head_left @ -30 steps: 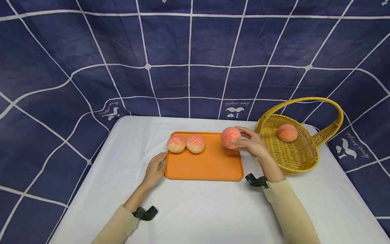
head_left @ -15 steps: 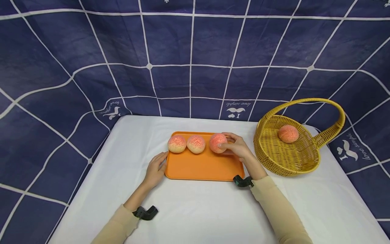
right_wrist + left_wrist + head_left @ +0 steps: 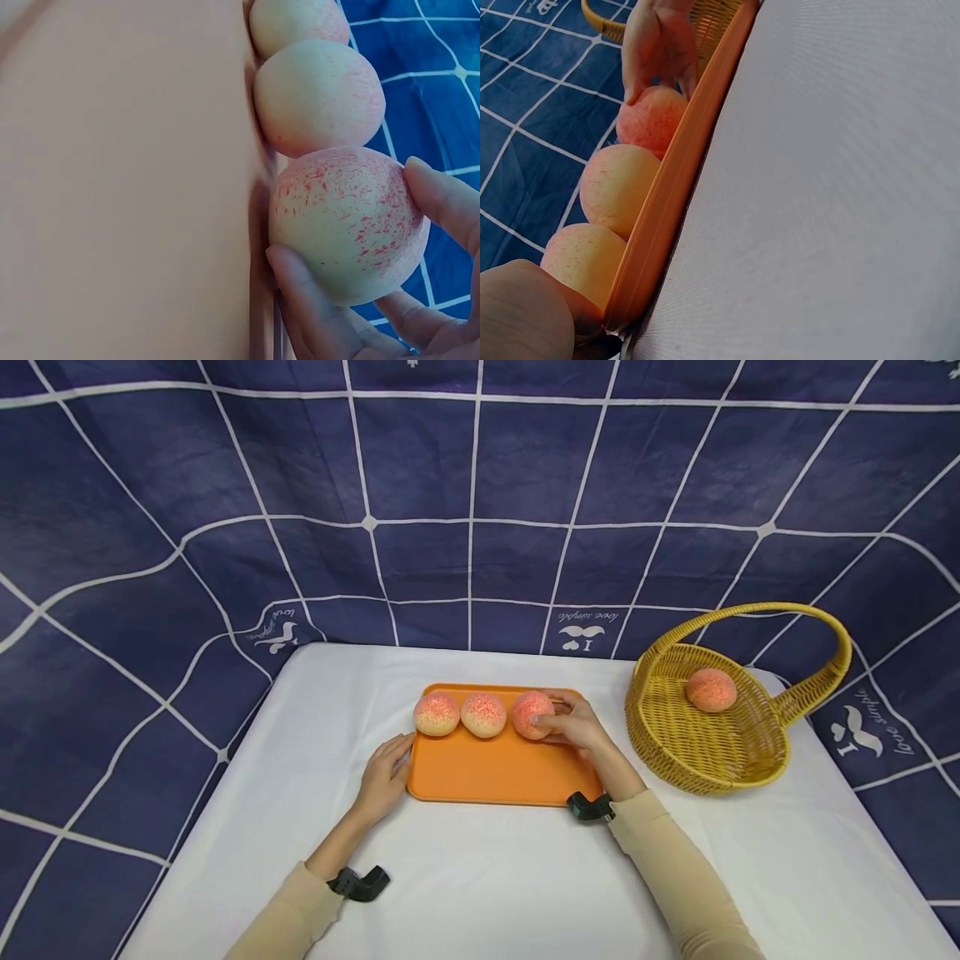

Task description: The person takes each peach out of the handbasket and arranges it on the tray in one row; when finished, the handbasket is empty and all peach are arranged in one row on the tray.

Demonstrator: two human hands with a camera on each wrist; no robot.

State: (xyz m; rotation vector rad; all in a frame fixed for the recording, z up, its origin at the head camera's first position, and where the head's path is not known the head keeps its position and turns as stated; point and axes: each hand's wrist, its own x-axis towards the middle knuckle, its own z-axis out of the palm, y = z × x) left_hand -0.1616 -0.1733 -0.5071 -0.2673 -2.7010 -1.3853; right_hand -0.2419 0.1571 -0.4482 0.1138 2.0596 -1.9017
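My right hand [image 3: 577,724] grips a pink peach [image 3: 532,715] between thumb and fingers, low over the right part of the orange tray [image 3: 495,772]. Two paler peaches sit side by side along the tray's back: a middle peach [image 3: 483,715] and a left peach [image 3: 437,714]. In the right wrist view, the held peach [image 3: 349,225] looks yellowish with red streaks and overlaps the middle peach [image 3: 319,97]. Fairly straight fingers of my left hand [image 3: 382,781] touch the tray's left edge. The left wrist view shows this hand [image 3: 525,311] at the tray's corner, its fingertips hidden.
A yellow wicker basket [image 3: 705,777] with a tall arched handle stands right of the tray, holding one peach [image 3: 711,690]. White cloth [image 3: 480,877] covers the table. Behind hangs a dark blue curtain [image 3: 420,560] with white lines.
My right hand has carried its peach leftward and down, from the tray's right end to near the middle peach. My left hand has stayed at the tray's left edge.
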